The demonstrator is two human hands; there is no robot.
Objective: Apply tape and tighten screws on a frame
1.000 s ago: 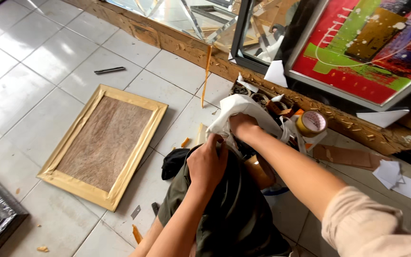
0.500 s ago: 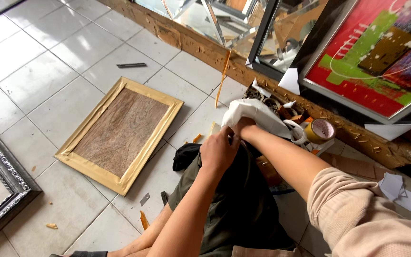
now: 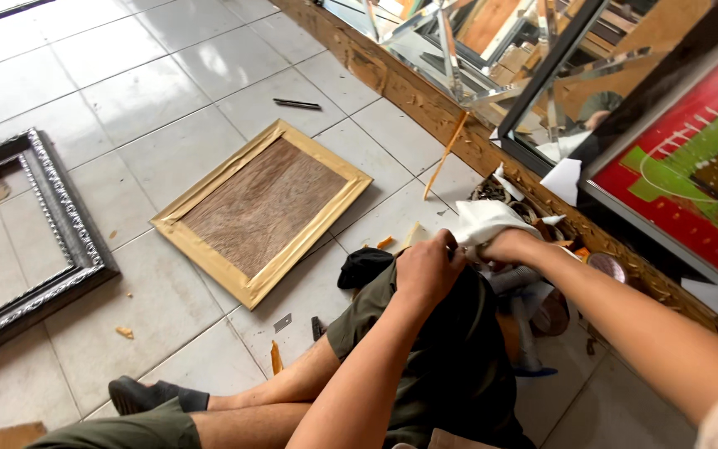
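I sit on the tiled floor with my legs crossed. My left hand (image 3: 425, 268) and my right hand (image 3: 504, 245) both grip a crumpled white cloth or paper bundle (image 3: 488, 219) above my knee. The bundle hangs over a heap of small items, among them a roll of brown tape (image 3: 607, 266). A framed wooden panel (image 3: 263, 208), edged in tan tape, lies flat on the tiles to the left of my hands.
An ornate dark silver frame (image 3: 35, 249) lies at the far left. A mirror (image 3: 450, 50) and a red and green painting (image 3: 691, 166) lean along a wooden beam. A black pen-like tool (image 3: 297, 104), a thin stick (image 3: 444, 156) and wood chips lie on the tiles.
The view has swung left, bringing the ornate frame into sight. Both hands stay on the white bundle, shifted slightly right in the picture.
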